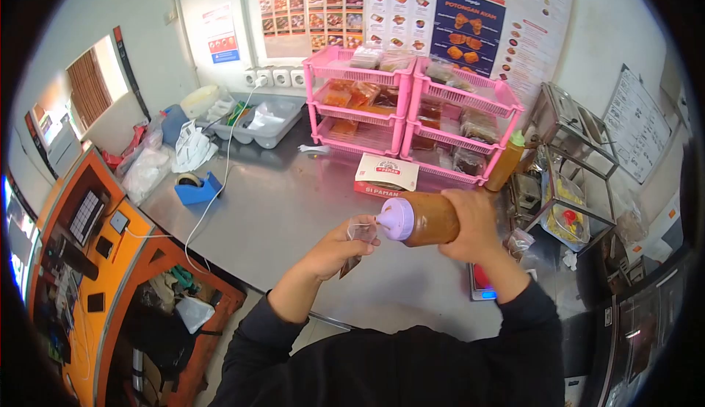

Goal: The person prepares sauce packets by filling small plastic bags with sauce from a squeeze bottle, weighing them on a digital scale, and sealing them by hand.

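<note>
One squeeze bottle (433,218): level in the right hand (474,223), fingers wrapped around its base end, seemingly to aim the nozzle.
Small clear bag (361,235): pinched in the left hand's (327,254) fingers, mouth just beside the nozzle (contact unclear), probably to keep it open.
Tabletop (275,209): beneath both.
Carton (386,173): beyond the bottle.
Scale (482,295): near right forearm, presumably for easy reach.

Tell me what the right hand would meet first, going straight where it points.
Led by the bottle's nozzle, the right hand would probably meet the small clear bag in the left hand first; depth is unclear.
</note>
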